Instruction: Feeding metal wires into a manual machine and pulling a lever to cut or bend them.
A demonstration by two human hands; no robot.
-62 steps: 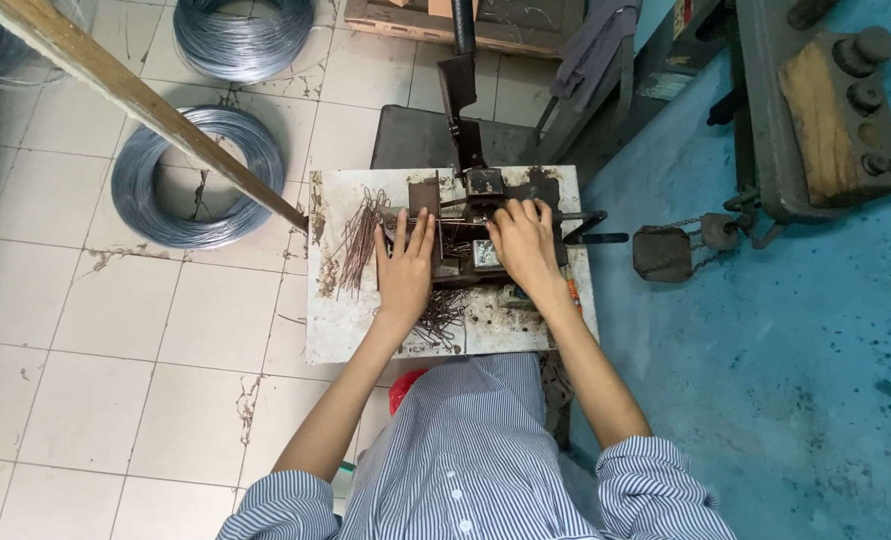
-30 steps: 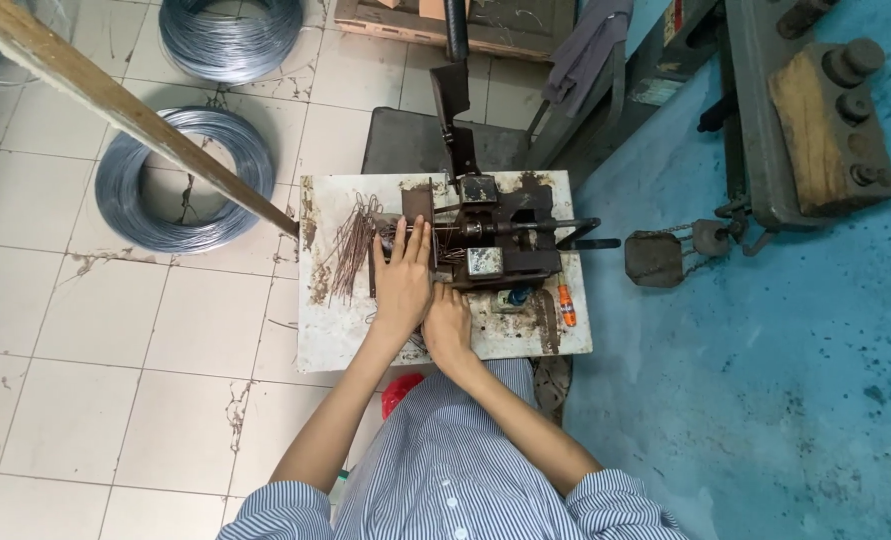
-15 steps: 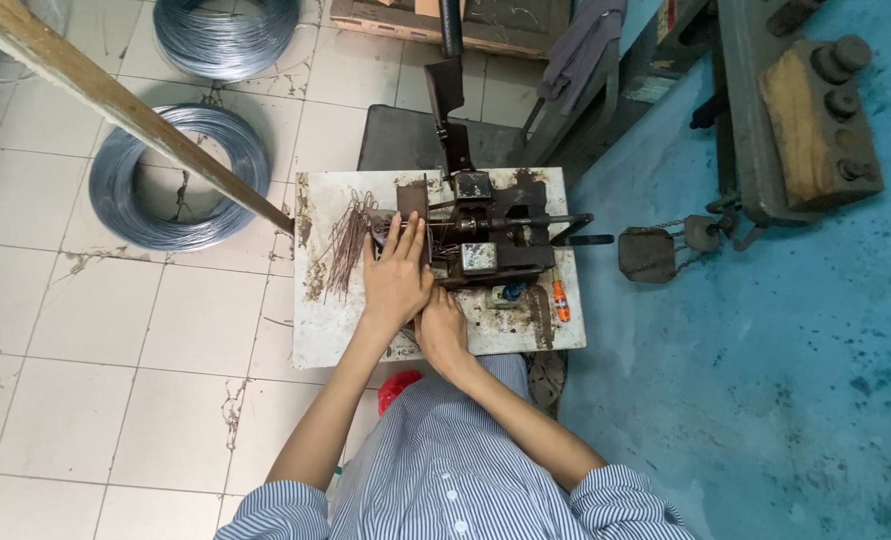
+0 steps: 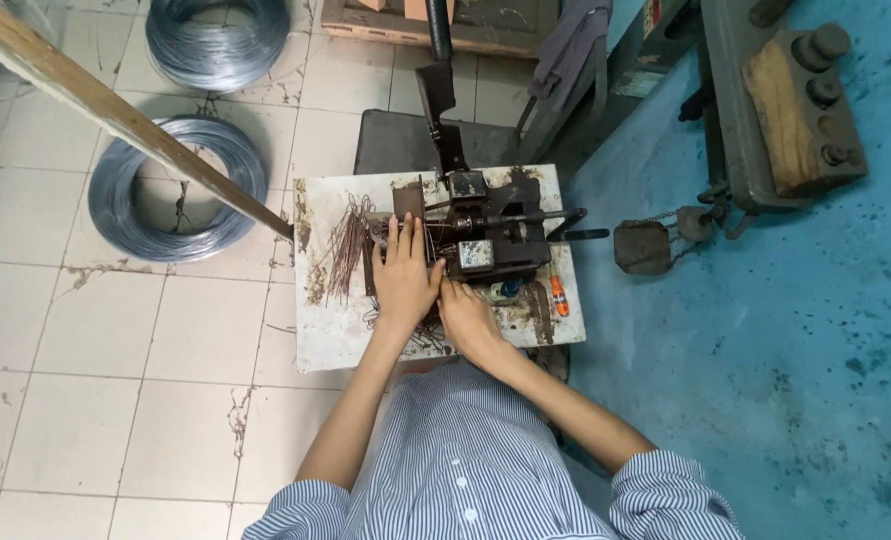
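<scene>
At frame centre, a stained white worktable [image 4: 326, 340] carries a dark wire-bending jig [image 4: 486, 240]. The left hand [image 4: 403, 275] lies flat, fingers extended, beside the jig, apparently feeding cut wire pieces [image 4: 346, 245]. The right hand [image 4: 469, 318] rests below; its grip cannot be told.

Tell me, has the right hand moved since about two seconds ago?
Yes. The right hand has pulled back from on top of the dark metal machine to the near edge of the white work table, beside the left hand.

Metal workshop: wire coils [image 4: 178, 190] on tiled floor, greasy bench press [image 4: 486, 235], stained worktable [image 4: 336, 335].
</scene>
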